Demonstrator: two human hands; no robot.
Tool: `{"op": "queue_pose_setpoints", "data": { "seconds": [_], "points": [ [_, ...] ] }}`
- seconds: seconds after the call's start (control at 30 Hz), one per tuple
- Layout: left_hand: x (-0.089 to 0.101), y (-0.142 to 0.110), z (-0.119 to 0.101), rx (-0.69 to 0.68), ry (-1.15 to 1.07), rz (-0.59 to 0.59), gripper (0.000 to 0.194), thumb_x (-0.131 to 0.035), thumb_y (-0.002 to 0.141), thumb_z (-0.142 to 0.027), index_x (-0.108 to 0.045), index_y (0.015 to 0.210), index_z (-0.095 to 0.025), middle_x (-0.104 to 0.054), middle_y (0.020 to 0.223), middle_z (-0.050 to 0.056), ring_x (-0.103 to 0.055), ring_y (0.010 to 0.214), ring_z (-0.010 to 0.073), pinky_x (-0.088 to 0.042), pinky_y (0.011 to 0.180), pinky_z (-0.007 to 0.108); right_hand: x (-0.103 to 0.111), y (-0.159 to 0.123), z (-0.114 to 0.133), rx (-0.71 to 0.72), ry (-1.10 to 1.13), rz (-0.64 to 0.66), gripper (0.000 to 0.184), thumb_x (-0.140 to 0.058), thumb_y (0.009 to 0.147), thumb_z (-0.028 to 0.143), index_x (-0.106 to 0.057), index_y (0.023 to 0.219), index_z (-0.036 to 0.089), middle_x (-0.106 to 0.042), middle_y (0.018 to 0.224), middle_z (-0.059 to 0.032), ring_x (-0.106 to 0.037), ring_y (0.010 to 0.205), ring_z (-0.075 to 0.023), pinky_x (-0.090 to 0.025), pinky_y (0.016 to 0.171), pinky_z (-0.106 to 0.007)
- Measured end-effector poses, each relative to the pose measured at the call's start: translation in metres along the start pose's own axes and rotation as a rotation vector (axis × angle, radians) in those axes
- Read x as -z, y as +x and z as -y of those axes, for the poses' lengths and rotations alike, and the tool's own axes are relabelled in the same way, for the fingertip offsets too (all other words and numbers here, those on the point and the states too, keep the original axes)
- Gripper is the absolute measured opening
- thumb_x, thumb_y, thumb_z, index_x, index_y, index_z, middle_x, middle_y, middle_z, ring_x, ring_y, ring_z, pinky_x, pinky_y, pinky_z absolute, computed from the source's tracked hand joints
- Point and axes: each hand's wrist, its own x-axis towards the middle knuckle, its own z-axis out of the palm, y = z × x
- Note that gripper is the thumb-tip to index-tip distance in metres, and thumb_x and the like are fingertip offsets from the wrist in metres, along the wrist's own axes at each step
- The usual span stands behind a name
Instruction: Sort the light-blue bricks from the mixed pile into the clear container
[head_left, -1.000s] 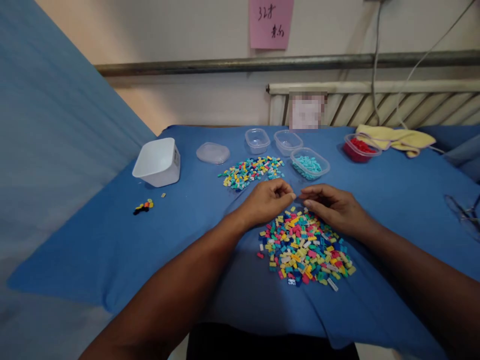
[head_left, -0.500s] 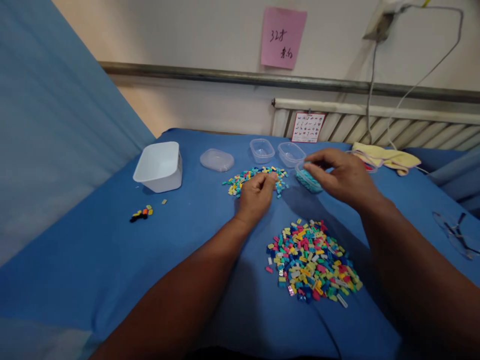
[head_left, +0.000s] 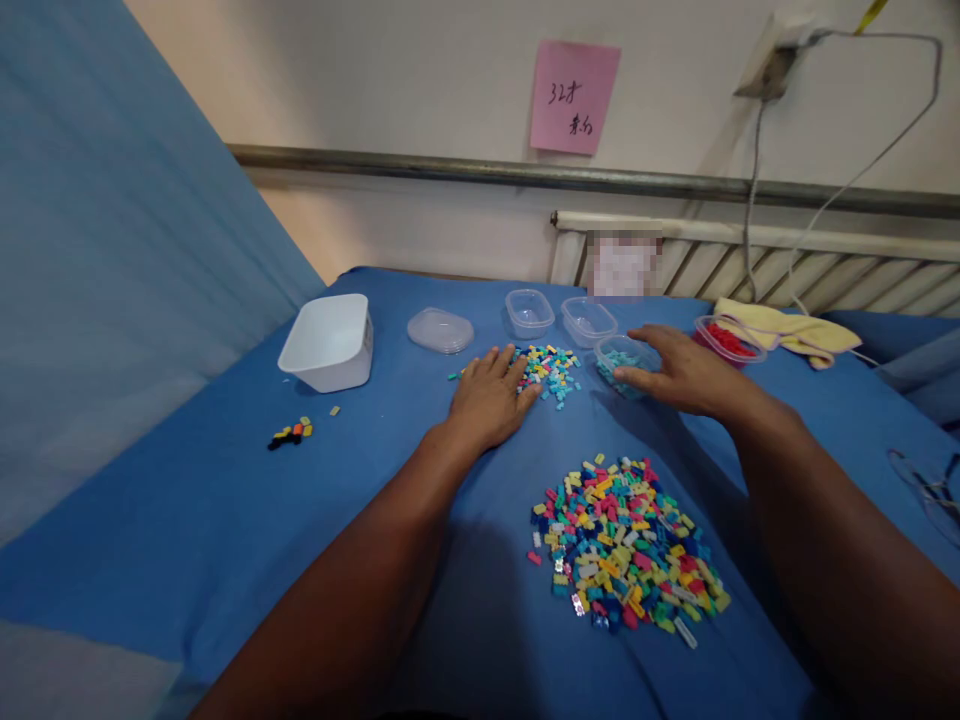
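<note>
My left hand (head_left: 491, 398) lies flat with fingers spread over the left part of a small pile of building bricks (head_left: 553, 372), mostly turquoise and yellow, hiding some of them. My right hand (head_left: 679, 372) is beside a clear tub of turquoise bricks (head_left: 621, 366), its thumb and fingers apart at the tub's right side. Nothing shows between those fingers; whether they touch the tub I cannot tell. Nearer to me lies a larger heap of mixed-colour bricks (head_left: 626, 545).
Two clear tubs (head_left: 529, 314) and stacked lids (head_left: 441, 331) stand at the back. A white bin (head_left: 330, 345) is at left, near a few black and yellow bricks (head_left: 291, 433). At right are a tub of red bricks (head_left: 729, 342), a yellow cloth (head_left: 787, 330) and glasses (head_left: 930, 490).
My left hand has gone from a pinch to spread flat, a little further left on the small pile. My right hand has opened wider beside the turquoise tub. The view has tilted up slightly.
</note>
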Motion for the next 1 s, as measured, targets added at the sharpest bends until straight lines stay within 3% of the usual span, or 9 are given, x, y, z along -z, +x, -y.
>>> {"op": "queue_pose_setpoints", "data": {
  "seconds": [0.07, 0.17, 0.27, 0.37, 0.5, 0.57, 0.63, 0.83, 1.0],
  "points": [
    [0.002, -0.004, -0.003, -0.03, 0.046, 0.024, 0.07, -0.04, 0.121, -0.057, -0.035, 0.18, -0.02, -0.021, 0.186, 0.006, -0.022, 0.173, 0.0337, -0.022, 0.141, 0.056, -0.009, 0.001, 0.002, -0.017, -0.019, 0.048, 0.087, -0.068, 0.098, 0.064, -0.059, 0.161, 0.005, -0.06, 0.166, -0.0288, -0.054, 0.157, -0.0478, -0.046, 0.13, -0.061],
    [-0.001, -0.012, -0.004, -0.048, 0.09, 0.012, 0.068, -0.041, 0.121, -0.055, -0.035, 0.18, -0.021, -0.022, 0.186, 0.007, -0.023, 0.173, 0.0331, -0.021, 0.141, 0.056, -0.02, 0.002, -0.002, -0.062, -0.044, 0.073, 0.083, -0.07, 0.097, 0.056, -0.057, 0.163, 0.007, -0.06, 0.166, -0.0281, -0.056, 0.156, -0.0464, -0.046, 0.131, -0.058],
    [-0.006, -0.021, -0.008, -0.011, 0.115, -0.091, 0.071, -0.051, 0.118, -0.056, -0.037, 0.18, -0.024, -0.017, 0.186, 0.008, -0.017, 0.174, 0.0344, -0.013, 0.142, 0.063, -0.021, 0.002, -0.012, -0.087, -0.061, 0.056, 0.08, -0.072, 0.096, 0.05, -0.058, 0.163, 0.009, -0.063, 0.164, -0.0271, -0.06, 0.152, -0.046, -0.049, 0.128, -0.059],
    [-0.008, -0.028, -0.022, -0.105, 0.13, -0.184, 0.076, -0.059, 0.115, -0.054, -0.036, 0.18, -0.023, -0.012, 0.187, 0.007, -0.009, 0.176, 0.0333, -0.006, 0.143, 0.063, -0.013, 0.001, -0.012, -0.087, -0.087, -0.001, 0.08, -0.074, 0.096, 0.056, -0.06, 0.161, 0.011, -0.061, 0.165, -0.0285, -0.055, 0.156, -0.0499, -0.047, 0.127, -0.068],
    [-0.008, -0.033, -0.045, -0.306, 0.108, -0.045, 0.068, -0.042, 0.122, -0.053, -0.037, 0.179, -0.015, -0.017, 0.186, 0.007, -0.009, 0.176, 0.0289, -0.006, 0.144, 0.056, -0.003, -0.006, 0.022, 0.131, 0.047, -0.132, 0.067, -0.057, 0.11, 0.058, -0.06, 0.162, 0.016, -0.058, 0.17, -0.0223, -0.055, 0.159, -0.0415, -0.045, 0.132, -0.062],
    [-0.008, -0.034, -0.053, -0.356, 0.073, 0.021, 0.07, -0.036, 0.123, -0.054, -0.035, 0.178, -0.011, -0.018, 0.186, 0.009, -0.009, 0.176, 0.0278, -0.007, 0.144, 0.053, -0.01, -0.013, 0.043, 0.262, 0.181, -0.083, 0.062, -0.049, 0.115, 0.057, -0.058, 0.165, 0.023, -0.062, 0.169, -0.0156, -0.059, 0.156, -0.0356, -0.047, 0.132, -0.058],
    [-0.009, -0.037, -0.059, -0.406, 0.036, 0.068, 0.072, -0.034, 0.124, -0.054, -0.032, 0.178, -0.008, -0.02, 0.185, 0.012, -0.008, 0.176, 0.0276, -0.005, 0.144, 0.053, -0.024, -0.024, 0.054, 0.283, 0.28, -0.009, 0.064, -0.042, 0.117, 0.058, -0.056, 0.166, 0.021, -0.062, 0.169, -0.0161, -0.06, 0.156, -0.0354, -0.048, 0.131, -0.059],
    [-0.008, -0.039, -0.066, -0.519, -0.084, 0.228, 0.073, -0.03, 0.124, -0.052, -0.027, 0.18, -0.005, -0.015, 0.185, 0.012, -0.01, 0.175, 0.0268, -0.01, 0.143, 0.048, -0.072, -0.068, 0.026, 0.163, 0.277, 0.138, 0.08, -0.032, 0.114, 0.072, -0.053, 0.17, 0.019, -0.052, 0.175, -0.0181, -0.046, 0.165, -0.0384, -0.037, 0.136, -0.065],
    [-0.01, -0.042, -0.075, -0.514, -0.153, 0.251, 0.077, -0.025, 0.123, -0.055, -0.026, 0.18, -0.003, -0.014, 0.185, 0.015, -0.012, 0.175, 0.0287, -0.005, 0.143, 0.048, -0.075, -0.091, 0.013, 0.166, 0.207, 0.164, 0.076, -0.028, 0.116, 0.067, -0.052, 0.172, 0.021, -0.048, 0.178, -0.015, -0.04, 0.169, -0.0356, -0.032, 0.138, -0.066]
  ]
}}
